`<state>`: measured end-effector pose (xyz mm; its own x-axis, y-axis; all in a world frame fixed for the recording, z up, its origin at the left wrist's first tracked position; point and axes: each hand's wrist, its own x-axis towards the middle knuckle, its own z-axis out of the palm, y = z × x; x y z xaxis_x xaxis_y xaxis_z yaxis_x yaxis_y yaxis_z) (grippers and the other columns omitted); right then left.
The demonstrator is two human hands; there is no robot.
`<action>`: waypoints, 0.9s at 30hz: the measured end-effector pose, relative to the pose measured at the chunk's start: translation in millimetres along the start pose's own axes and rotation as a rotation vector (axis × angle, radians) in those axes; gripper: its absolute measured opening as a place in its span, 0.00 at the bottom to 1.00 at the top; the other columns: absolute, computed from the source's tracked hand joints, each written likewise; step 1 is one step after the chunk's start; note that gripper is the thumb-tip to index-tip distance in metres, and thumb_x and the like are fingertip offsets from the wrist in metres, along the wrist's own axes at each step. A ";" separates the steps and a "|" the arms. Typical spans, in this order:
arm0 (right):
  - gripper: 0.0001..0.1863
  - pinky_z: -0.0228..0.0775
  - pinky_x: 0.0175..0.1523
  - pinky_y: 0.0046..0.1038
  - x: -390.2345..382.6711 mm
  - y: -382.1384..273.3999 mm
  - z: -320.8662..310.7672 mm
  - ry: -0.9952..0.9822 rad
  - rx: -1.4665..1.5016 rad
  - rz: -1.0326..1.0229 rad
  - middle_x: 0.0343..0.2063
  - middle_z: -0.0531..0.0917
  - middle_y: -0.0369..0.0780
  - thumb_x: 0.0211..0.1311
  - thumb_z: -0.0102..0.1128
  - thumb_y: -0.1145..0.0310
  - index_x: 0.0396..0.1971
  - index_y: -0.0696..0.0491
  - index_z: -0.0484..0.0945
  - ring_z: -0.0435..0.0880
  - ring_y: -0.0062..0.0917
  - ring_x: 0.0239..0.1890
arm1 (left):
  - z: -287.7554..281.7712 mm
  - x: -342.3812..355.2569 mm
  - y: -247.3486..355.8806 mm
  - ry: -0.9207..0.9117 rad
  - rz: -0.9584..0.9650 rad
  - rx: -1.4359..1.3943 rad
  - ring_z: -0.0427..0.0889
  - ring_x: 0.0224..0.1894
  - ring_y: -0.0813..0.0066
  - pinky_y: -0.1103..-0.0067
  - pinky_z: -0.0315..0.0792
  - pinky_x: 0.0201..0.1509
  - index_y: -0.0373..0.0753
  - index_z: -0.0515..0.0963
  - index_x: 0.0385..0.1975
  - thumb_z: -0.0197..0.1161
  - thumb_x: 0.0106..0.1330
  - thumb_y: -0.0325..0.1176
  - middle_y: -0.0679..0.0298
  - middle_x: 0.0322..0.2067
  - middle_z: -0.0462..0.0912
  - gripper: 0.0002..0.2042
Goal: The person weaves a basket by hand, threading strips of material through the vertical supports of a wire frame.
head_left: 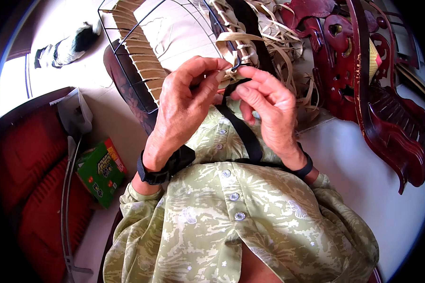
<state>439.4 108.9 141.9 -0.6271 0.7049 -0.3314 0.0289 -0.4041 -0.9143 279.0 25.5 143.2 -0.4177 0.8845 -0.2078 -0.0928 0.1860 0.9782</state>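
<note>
A black wire frame [120,44] stands in front of me, its sides wound with flat beige strip [145,63]. At its near right corner my left hand [184,96] is closed, thumb and forefinger pinching a narrow end of the strip. My right hand [273,104] is on the other side of that corner, fingers bent, with the forefinger tip against the black wire. Whatever lies between its thumb and fingers is hidden. A loose length of strip [243,37] loops above both hands, over the wrapped side.
Tangled beige strips [288,45] trail at the back right, beside carved dark-red wooden furniture [333,70]. To the left are a green box [100,172], a curved metal stand [66,203] and a red seat [52,212]. A black-and-white bundle [66,49] lies on the floor further off.
</note>
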 end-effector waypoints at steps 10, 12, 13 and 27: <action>0.26 0.63 0.24 0.14 -5.5 0.4 9.3 -0.058 0.073 0.060 0.38 0.85 0.40 0.71 0.57 0.73 0.65 0.60 0.65 0.74 0.11 0.21 | -6.9 5.6 6.7 -0.054 -0.061 0.056 0.81 0.31 0.85 0.85 0.74 0.35 0.30 0.79 0.47 0.59 0.72 0.27 0.64 0.30 0.85 0.10; 0.26 0.64 0.25 0.15 -6.3 2.0 11.8 -0.076 0.117 0.072 0.40 0.85 0.39 0.71 0.58 0.72 0.66 0.60 0.64 0.75 0.11 0.24 | -7.0 5.7 4.4 -0.055 -0.051 0.028 0.80 0.31 0.85 0.85 0.74 0.35 0.30 0.79 0.48 0.59 0.71 0.27 0.65 0.30 0.85 0.10; 0.27 0.64 0.25 0.15 -6.1 3.8 13.3 -0.085 0.138 0.079 0.41 0.84 0.39 0.70 0.58 0.72 0.66 0.60 0.64 0.75 0.11 0.25 | -7.4 5.9 3.4 -0.055 -0.046 0.012 0.80 0.31 0.85 0.85 0.73 0.34 0.30 0.79 0.48 0.59 0.71 0.26 0.65 0.29 0.85 0.10; 0.26 0.57 0.25 0.16 14.8 30.0 5.9 -0.272 0.954 0.355 0.38 0.80 0.29 0.73 0.55 0.66 0.68 0.38 0.63 0.63 0.10 0.18 | -9.2 8.9 5.8 -0.111 -0.028 0.066 0.84 0.38 0.82 0.84 0.77 0.42 0.30 0.80 0.47 0.59 0.72 0.27 0.64 0.34 0.87 0.10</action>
<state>426.5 103.8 110.9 -0.8599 0.3494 -0.3722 -0.3053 -0.9363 -0.1736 266.4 30.6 147.0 -0.3132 0.9196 -0.2370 -0.0421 0.2359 0.9709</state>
